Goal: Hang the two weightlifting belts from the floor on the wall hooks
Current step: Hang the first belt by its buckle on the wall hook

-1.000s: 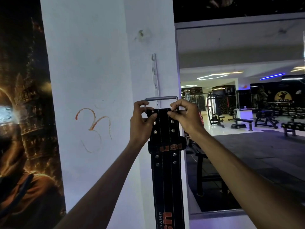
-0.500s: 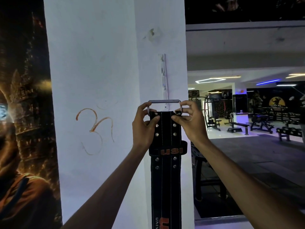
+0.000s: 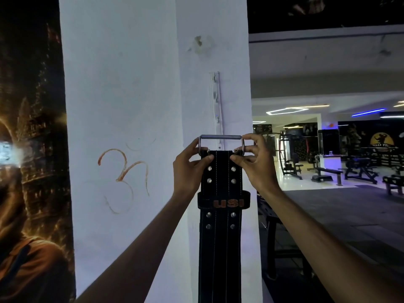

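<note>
A black leather weightlifting belt [image 3: 220,248] with metal studs and orange "USI" lettering hangs straight down in front of the white pillar [image 3: 131,84]. Its steel buckle [image 3: 221,137] is at the top, level with the lower end of a white hook rail [image 3: 216,106] fixed upright to the pillar. My left hand [image 3: 190,169] pinches the belt's top left corner. My right hand [image 3: 255,162] grips the top right corner and the buckle's side. Only one belt is in view; whether the buckle sits on a hook is not clear.
An orange symbol [image 3: 124,171] is drawn on the pillar's left face. A dark mural [image 3: 30,149] covers the wall at the left. To the right a mirror or opening shows a gym floor with benches [image 3: 328,173] and machines.
Both hands have kept their grip on the belt's top. The buckle frame now stands closer to the bottom of the hook rail, and my view has shifted slightly left.
</note>
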Motion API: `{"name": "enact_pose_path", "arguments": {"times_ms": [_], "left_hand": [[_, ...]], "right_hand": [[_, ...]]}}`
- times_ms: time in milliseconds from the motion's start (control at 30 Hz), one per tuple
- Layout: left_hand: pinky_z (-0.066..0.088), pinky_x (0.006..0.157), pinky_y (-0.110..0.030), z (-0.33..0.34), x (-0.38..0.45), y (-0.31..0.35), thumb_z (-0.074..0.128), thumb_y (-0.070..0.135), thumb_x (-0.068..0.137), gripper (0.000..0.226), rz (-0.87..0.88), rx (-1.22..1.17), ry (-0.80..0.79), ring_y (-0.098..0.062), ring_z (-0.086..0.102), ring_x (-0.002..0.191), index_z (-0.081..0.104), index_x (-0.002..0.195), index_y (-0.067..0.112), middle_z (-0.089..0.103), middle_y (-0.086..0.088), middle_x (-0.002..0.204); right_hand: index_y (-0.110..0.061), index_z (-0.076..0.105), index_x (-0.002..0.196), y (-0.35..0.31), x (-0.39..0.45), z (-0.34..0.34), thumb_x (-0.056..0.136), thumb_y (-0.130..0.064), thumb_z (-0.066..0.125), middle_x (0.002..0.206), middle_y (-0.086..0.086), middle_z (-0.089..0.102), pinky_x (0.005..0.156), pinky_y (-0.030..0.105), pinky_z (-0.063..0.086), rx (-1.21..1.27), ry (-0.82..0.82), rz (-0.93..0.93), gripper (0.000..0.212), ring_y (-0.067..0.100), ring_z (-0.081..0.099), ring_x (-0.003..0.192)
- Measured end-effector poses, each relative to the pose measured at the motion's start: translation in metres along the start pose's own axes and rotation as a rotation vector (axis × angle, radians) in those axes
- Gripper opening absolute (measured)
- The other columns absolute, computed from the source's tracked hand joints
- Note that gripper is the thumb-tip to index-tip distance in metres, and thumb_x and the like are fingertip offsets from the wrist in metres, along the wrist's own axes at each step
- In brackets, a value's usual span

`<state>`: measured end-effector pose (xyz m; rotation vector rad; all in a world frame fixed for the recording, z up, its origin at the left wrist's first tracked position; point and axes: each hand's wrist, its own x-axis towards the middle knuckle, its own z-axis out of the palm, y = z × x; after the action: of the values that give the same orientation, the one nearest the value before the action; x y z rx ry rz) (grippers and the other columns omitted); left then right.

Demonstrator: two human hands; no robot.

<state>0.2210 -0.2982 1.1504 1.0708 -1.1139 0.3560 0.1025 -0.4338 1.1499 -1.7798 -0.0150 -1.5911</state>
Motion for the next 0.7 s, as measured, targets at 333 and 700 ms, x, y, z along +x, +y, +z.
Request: {"name": "enact_pose_path", "arguments": {"times_ms": [333,700], "left_hand": [[0.055,0.071,-0.01,0.039,0.031,-0.06,0.074,0.0,0.088,0.021,-0.034,0.043,0.046,0.015,0.069,0.084,0.073,0.096,0.019,0.073,0.003,0.129],[0.057,0.073,-0.017,0.06,0.069,-0.11,0.077,0.002,0.086,0.013,-0.045,0.04,0.058,0.016,0.068,0.09,0.074,0.093,0.012,0.069,0.008,0.133]], "right_hand": [[-0.026,0.053,0.12,0.07,0.047,-0.002,0.079,-0.008,0.08,0.095,0.003,0.072,0.081,0.033,0.061,0.034,-0.043,0.01,0.052,0.021,0.074,0.083],[-0.021,0.053,0.124,0.117,0.088,0.004,0.079,-0.01,0.08,0.096,0.004,0.071,0.08,0.033,0.06,0.004,-0.039,-0.012,0.054,0.021,0.073,0.086]]}}
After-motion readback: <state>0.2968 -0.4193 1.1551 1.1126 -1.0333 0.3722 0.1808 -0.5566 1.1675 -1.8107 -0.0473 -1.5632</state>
